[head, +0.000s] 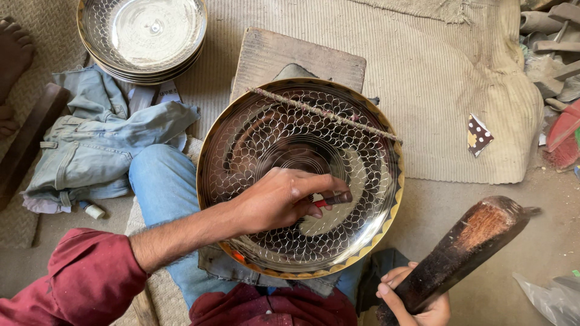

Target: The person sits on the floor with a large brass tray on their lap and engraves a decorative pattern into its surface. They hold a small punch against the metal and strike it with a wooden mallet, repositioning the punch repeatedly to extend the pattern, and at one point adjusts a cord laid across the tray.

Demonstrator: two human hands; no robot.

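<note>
Head view is showing, biggest first: ribbed beige mat [435, 72] covering most of the floor, w/ a wooden block [284, 54] lying on it. Big round metal plate [300, 176] w/ engraved scale pattern & gold rim is leaning tilted against that block, its lower edge sitting at the person's lap, over the blue-jeaned leg [160, 181]. Thin rough cord [326, 115] is running across the plate's upper part. Crumpled denim cloth [90, 145] is lying at left, just below a stack of similar plates [142, 37] at top left.

Wooden mallet [462, 250], dark & worn, is hanging off to the right of the plate, apart from it, head pointing up-right. Right hand [417, 299] is gripping its handle at bottom edge, fingers wrapped fully closed round it.

Left hand [281, 199], red sleeve, is reaching over the plate's centre, fingers pinched tight on a small chisel [332, 199] w/ reddish band; its tip is touching or nearly touching the plate surface, can't tell which.

Small dotted wrapper [479, 134] is lying on mat's right side.
</note>
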